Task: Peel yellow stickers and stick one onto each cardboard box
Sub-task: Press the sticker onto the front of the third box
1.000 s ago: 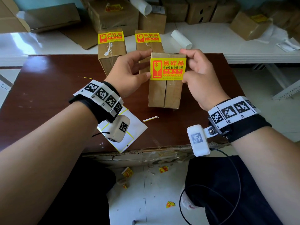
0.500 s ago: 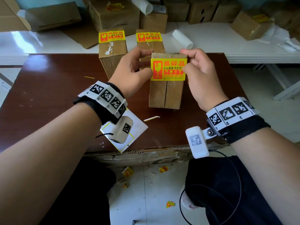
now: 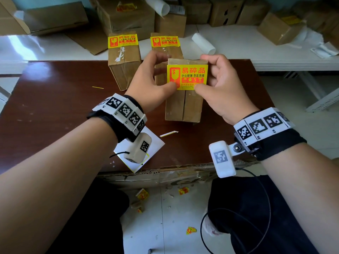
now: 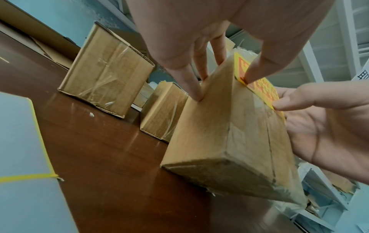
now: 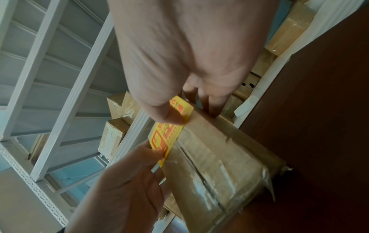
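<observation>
now both thumbs sit on the lower edge of the yellow sticker [image 3: 187, 77]; half a second ago they were higher, at its sides. so the sticker seems to be getting smoothed flat onto the front of the nearest box [image 3: 184, 105], which stands upright on the glossy brown desk [image 3: 55, 110]. the left hand [image 3: 150, 83] and right hand [image 3: 222, 85] each clasp the box, fingers curled behind it. the box is tape-wrapped brown cardboard; two labelled boxes [image 3: 123, 57] stand just behind.

Packing room, stacked cardboard boxes [image 3: 126, 17], white metal shelving [image 5: 66, 88]
</observation>
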`<state>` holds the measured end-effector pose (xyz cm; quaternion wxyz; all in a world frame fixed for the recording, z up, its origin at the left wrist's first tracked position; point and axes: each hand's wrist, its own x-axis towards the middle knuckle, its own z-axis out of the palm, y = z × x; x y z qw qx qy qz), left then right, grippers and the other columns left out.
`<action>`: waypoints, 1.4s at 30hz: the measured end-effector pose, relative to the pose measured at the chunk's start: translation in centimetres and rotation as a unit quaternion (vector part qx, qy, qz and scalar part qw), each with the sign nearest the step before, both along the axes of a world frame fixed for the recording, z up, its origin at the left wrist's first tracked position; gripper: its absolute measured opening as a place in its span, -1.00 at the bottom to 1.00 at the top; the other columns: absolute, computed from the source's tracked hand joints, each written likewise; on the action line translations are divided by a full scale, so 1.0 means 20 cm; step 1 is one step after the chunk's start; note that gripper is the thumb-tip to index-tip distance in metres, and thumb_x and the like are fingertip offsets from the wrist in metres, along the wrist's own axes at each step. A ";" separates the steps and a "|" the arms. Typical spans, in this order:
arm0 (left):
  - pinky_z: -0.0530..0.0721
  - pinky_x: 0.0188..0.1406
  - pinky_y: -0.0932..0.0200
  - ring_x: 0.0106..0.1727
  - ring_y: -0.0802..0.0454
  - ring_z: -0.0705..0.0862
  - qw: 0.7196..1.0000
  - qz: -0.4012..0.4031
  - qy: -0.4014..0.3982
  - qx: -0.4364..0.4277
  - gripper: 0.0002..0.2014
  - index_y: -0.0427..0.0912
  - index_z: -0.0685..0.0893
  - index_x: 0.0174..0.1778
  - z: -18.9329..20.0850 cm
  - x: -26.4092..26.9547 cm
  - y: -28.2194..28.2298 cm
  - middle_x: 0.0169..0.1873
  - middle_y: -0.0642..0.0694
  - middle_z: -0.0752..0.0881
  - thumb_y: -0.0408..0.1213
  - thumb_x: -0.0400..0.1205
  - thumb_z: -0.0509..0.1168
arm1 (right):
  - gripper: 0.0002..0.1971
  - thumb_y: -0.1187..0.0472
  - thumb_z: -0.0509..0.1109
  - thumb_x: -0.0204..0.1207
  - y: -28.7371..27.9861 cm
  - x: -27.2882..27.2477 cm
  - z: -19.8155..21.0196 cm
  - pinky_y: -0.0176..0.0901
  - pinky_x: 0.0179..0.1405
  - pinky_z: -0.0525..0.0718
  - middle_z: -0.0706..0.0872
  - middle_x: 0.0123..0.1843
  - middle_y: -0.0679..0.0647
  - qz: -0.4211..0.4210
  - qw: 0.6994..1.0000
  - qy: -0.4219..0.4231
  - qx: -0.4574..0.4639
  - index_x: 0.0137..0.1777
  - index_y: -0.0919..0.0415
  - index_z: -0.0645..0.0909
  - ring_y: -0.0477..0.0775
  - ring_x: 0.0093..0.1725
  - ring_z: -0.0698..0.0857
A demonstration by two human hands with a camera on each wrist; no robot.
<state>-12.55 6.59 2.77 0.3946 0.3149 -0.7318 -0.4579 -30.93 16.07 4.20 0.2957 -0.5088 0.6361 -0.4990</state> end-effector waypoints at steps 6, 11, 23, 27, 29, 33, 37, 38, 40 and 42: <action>0.80 -0.01 0.22 0.25 0.01 0.80 1.000 0.022 0.015 0.011 -0.60 -0.15 0.55 0.33 -0.01 -0.04 -0.01 0.27 -0.10 0.74 -0.23 0.60 0.46 | -0.51 0.40 0.47 0.70 -0.01 0.00 0.00 -0.10 0.41 0.80 0.77 0.45 0.09 -0.016 0.999 -0.021 -0.018 0.56 0.12 0.50 -0.06 0.41 0.81; 0.81 0.00 0.27 0.17 0.12 0.82 0.998 0.067 0.011 -0.008 -0.51 -0.21 0.59 0.32 -0.03 -0.06 -0.02 0.23 -0.06 0.77 -0.02 0.60 0.55 | -0.50 0.38 0.50 0.67 -0.02 0.00 -0.01 -0.02 0.42 0.83 0.79 0.41 0.07 -0.018 1.000 -0.018 -0.018 0.53 0.05 0.50 -0.07 0.36 0.83; 0.89 -0.05 0.06 0.00 0.19 0.86 0.996 0.075 0.051 0.015 -0.79 -0.16 0.71 0.10 -0.01 -0.05 0.00 0.08 -0.06 0.84 -0.26 0.63 0.55 | -0.47 0.17 0.58 0.48 -0.03 0.01 -0.02 0.20 0.44 0.81 0.80 0.33 0.05 -0.030 0.999 -0.002 -0.029 0.44 -0.05 0.55 0.02 0.35 0.83; 0.88 0.02 -0.36 0.02 -0.11 0.90 0.987 0.106 0.082 0.086 -0.86 0.15 0.80 -0.29 0.01 -0.05 -0.01 0.06 -0.09 0.90 -0.19 0.56 0.46 | -0.50 0.36 0.45 0.51 -0.04 -0.01 -0.02 0.14 0.45 0.81 0.79 0.36 0.08 -0.016 1.000 -0.013 -0.020 0.41 -0.06 0.57 0.00 0.37 0.81; 0.89 0.02 -0.34 0.01 -0.11 0.90 0.986 0.106 0.085 0.096 -0.84 0.14 0.80 -0.30 0.01 -0.05 -0.01 0.07 -0.07 0.90 -0.21 0.57 0.44 | -0.50 0.41 0.41 0.54 -0.04 -0.02 -0.02 0.07 0.44 0.82 0.78 0.41 0.08 -0.013 0.999 -0.026 -0.021 0.41 -0.05 0.59 -0.01 0.38 0.81; 0.90 -0.08 -0.08 -0.10 0.13 0.85 0.987 0.095 0.093 0.090 -0.96 -0.07 0.80 -0.08 0.00 -0.05 0.00 -0.09 0.08 0.89 -0.22 0.63 0.51 | -0.57 0.37 0.55 0.64 -0.04 -0.03 -0.02 -0.04 0.40 0.83 0.80 0.40 0.10 -0.010 0.999 -0.040 -0.034 0.44 0.02 0.62 -0.04 0.34 0.84; 0.87 0.04 0.13 0.04 0.18 0.89 0.989 0.092 0.086 0.084 -0.68 -0.34 0.84 0.18 0.00 -0.04 0.00 0.05 0.05 0.89 -0.22 0.60 0.63 | -0.50 0.41 0.65 0.60 -0.03 -0.07 -0.01 -0.07 0.37 0.83 0.78 0.46 0.15 0.007 0.998 -0.057 -0.028 0.49 0.14 0.63 0.02 0.36 0.86; 0.88 0.10 0.09 0.09 0.16 0.89 0.988 0.091 0.084 0.091 -0.63 -0.34 0.85 0.24 0.00 -0.04 -0.01 0.10 0.00 0.89 -0.21 0.60 0.63 | -0.47 0.44 0.65 0.59 -0.03 -0.09 0.00 -0.07 0.37 0.83 0.78 0.47 0.16 0.014 0.998 -0.063 -0.022 0.50 0.17 0.63 0.04 0.37 0.86; 0.88 0.15 0.06 0.13 0.14 0.88 0.987 0.086 0.083 0.110 -0.60 -0.32 0.83 0.32 0.01 -0.03 0.00 0.11 -0.02 0.89 -0.22 0.61 0.61 | -0.44 0.46 0.64 0.58 -0.02 -0.12 0.01 -0.07 0.37 0.83 0.80 0.46 0.12 0.027 0.997 -0.072 -0.011 0.54 0.20 0.63 0.04 0.38 0.86; 0.88 0.16 0.04 0.15 0.13 0.88 0.986 0.084 0.084 0.115 -0.60 -0.31 0.82 0.35 0.01 -0.03 0.01 0.10 -0.04 0.89 -0.23 0.63 0.59 | -0.42 0.47 0.63 0.57 0.00 -0.14 0.02 -0.11 0.34 0.83 0.82 0.44 0.07 0.034 0.996 -0.081 -0.008 0.57 0.23 0.62 0.04 0.37 0.87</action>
